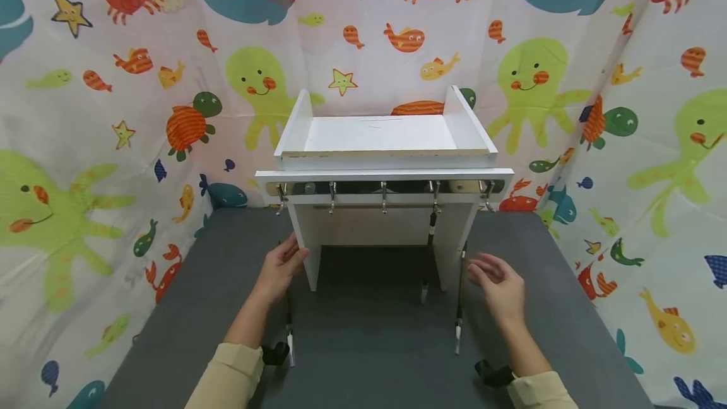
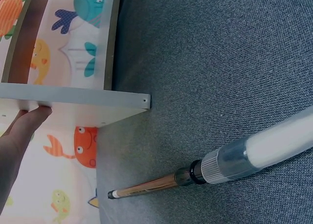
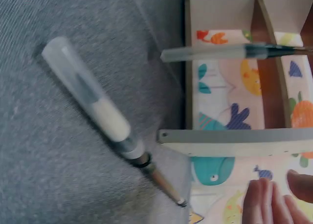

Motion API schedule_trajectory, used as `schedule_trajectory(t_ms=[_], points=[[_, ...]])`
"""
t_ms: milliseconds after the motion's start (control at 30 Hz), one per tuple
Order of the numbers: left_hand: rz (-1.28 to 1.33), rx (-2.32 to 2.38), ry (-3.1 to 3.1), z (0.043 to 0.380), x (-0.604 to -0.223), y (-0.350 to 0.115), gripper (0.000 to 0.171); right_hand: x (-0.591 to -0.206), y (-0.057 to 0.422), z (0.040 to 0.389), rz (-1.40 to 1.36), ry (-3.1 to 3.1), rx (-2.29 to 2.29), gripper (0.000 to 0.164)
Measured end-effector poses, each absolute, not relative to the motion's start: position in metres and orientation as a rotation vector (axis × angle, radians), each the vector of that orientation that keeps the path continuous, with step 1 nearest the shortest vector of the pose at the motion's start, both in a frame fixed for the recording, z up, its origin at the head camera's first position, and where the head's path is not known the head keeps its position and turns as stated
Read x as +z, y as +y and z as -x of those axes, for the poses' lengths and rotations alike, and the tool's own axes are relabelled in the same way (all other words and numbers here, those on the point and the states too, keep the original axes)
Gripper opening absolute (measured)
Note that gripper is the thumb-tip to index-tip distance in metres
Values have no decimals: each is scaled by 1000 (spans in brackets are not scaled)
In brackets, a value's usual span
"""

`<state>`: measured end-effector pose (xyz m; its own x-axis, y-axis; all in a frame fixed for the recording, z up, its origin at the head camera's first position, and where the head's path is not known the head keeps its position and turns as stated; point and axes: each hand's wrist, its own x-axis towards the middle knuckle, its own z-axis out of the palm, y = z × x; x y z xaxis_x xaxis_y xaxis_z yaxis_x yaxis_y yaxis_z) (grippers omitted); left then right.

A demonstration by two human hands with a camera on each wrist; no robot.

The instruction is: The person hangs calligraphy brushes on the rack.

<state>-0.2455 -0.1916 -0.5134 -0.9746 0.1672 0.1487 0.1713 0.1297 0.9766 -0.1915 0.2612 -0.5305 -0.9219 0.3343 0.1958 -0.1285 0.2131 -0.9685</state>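
Note:
A white wooden shelf unit (image 1: 384,163) with a row of metal hooks (image 1: 384,197) stands on the grey table. My left hand (image 1: 278,273) touches the outer face of its left side panel (image 1: 307,251) with thumb and fingers. Beside the right side panel (image 1: 459,232), my right hand (image 1: 500,286) holds nothing, its fingers loosely bent. A capped paintbrush (image 1: 431,232) hangs tip down from a hook right of the middle. Another capped paintbrush (image 2: 230,160) lies on the table by my left hand. A third capped paintbrush (image 3: 100,109) lies by my right hand.
The grey cloth-covered table (image 1: 375,346) extends around the shelf unit. Behind and at both sides hangs a white curtain (image 1: 352,5) printed with sea animals. The unit's upper tray (image 1: 380,134) has raised sides. Black wrist straps (image 1: 275,353) sit at both sleeves.

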Motion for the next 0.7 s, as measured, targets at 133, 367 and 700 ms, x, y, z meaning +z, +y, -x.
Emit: schedule_trajectory(t_ms=[133, 367, 700], points=[[341, -2037, -2380, 246, -513, -193, 61, -537, 263, 194, 285, -2257, 1723, 40], [304, -2028, -2385, 248, -513, -195, 61, -546, 264, 204, 388, -2448, 1672, 46], [293, -2064, -2378, 248, -514, -195, 62, -560, 263, 208, 509, -2620, 1637, 56]])
